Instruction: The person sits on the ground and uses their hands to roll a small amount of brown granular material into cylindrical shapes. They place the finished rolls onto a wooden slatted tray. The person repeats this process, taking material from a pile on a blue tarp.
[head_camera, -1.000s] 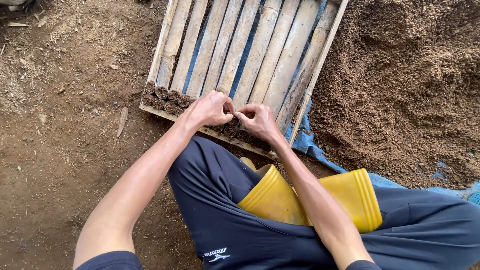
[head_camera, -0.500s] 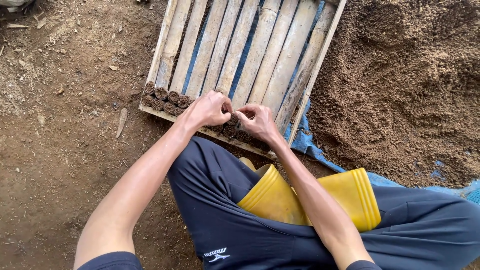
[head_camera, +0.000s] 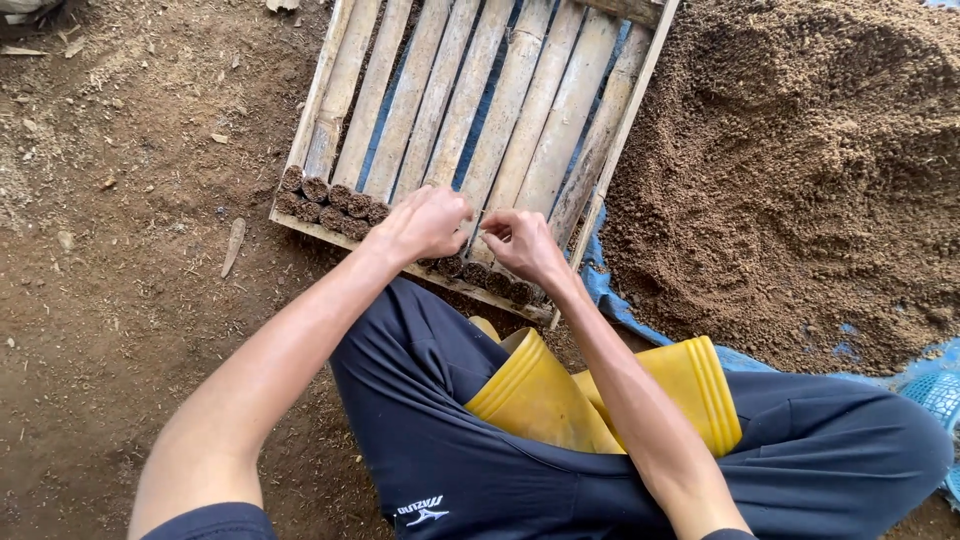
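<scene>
From the head camera, looking straight down, the person sits cross-legged on bare earth in dark trousers and yellow rubber boots (head_camera: 560, 395). In front of the knees lies a bamboo slat tray (head_camera: 470, 100), its slats running away from the body and tilted a little to the right. Along its near edge stands a row of small soil-filled seedling plugs (head_camera: 330, 205), packed upright and touching one another, round tops facing up.

The left hand (head_camera: 425, 225) is curled over the middle of that row, fingers bent narrow and pinched together at the tips; whatever it holds, if anything, is hidden under the fingers. The right hand (head_camera: 525, 245) sits just beside it, also half closed, thumb and fingertips drawn in toward the left hand's; I cannot tell whether it grips a plug. The two hands almost touch above the row, and the plugs directly beneath them are mostly covered. The row's long axis runs across the body, left to right, along the tray edge.

A heap of loose brown soil (head_camera: 800, 170) lies to the right on a blue tarp (head_camera: 620, 305)
</scene>
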